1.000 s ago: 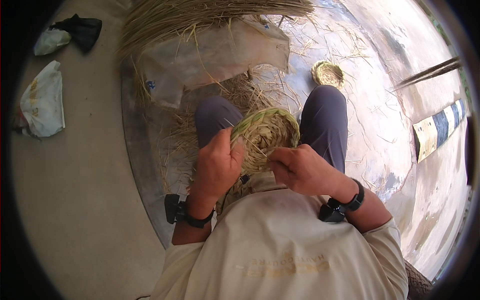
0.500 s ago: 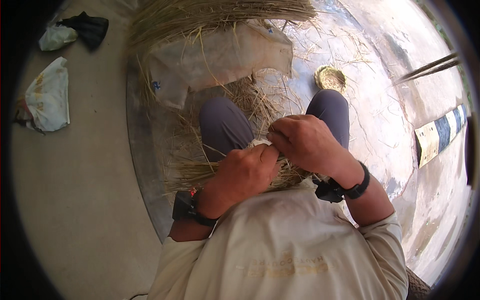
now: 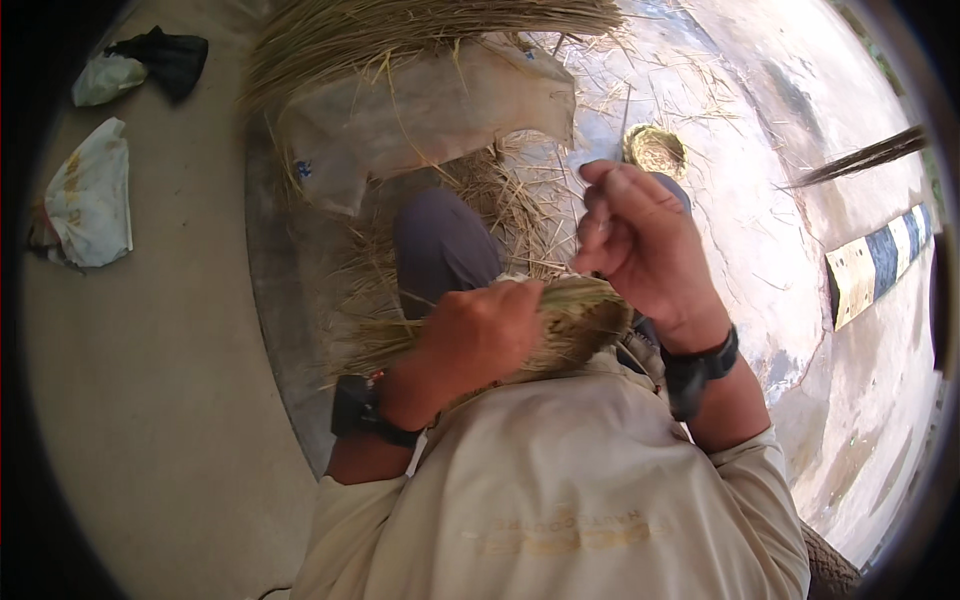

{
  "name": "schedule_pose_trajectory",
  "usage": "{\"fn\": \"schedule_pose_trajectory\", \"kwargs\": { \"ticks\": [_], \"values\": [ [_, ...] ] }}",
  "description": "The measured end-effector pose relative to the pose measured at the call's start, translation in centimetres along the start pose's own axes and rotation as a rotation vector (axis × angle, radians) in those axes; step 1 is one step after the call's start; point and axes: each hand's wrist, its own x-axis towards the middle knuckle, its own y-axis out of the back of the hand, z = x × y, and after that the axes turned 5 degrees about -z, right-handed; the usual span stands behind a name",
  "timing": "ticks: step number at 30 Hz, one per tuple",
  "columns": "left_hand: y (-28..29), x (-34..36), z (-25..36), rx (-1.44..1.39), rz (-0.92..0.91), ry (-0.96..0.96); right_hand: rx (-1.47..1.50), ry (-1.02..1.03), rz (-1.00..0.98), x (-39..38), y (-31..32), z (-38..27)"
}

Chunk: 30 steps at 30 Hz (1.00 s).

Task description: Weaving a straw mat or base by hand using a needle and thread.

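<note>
On my lap lies a partly woven grass basket (image 3: 585, 325), its rounded, hollow brownish side facing right. Loose stalks (image 3: 375, 343) stick out from it to the left. My left hand (image 3: 485, 325) is closed over the basket's upper left part, fingers wrapped on the straw. Raised clear of the basket, to its upper right, is my right hand (image 3: 640, 235), slightly smeared by motion, with fingers curled together. A thin dark needle (image 3: 626, 115) stands up from behind those fingers; the exact grip on it is hidden.
A big bundle of dry straw (image 3: 430, 40) lies at the far side beside a translucent plastic sheet (image 3: 430, 125). Beyond my right knee sits a small round woven basket (image 3: 657, 150). Straw scraps (image 3: 510, 205) litter the ground. Bags (image 3: 95, 195) lie left; a striped block (image 3: 880, 262) stands right.
My right hand has lifted away from the left hand, up and to the right, uncovering the basket's right side. A needle now shows above it. My left hand keeps its hold on the basket.
</note>
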Motion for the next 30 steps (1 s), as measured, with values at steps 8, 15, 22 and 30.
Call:
{"fn": "schedule_pose_trajectory", "kwargs": {
  "ticks": [8, 15, 22, 30],
  "values": [
    [8.1, -6.1, -6.4, 0.115, 0.016, 0.419, -0.247, 0.423, 0.154, -7.9, 12.2, -12.9],
    [10.1, -8.6, -8.4, 0.219, 0.027, 0.490, -0.604, 0.804, 0.794, -11.0, 18.1, -18.7],
    [7.4, -1.2, -2.6, -0.129, -0.060, 0.121, -1.020, 0.549, -0.001, -4.8, 7.1, -5.1],
    [4.4, 1.0, -1.0, -0.271, -0.132, 0.043, -0.712, -0.352, -0.387, -0.4, 7.6, 2.4]
  ]
}}
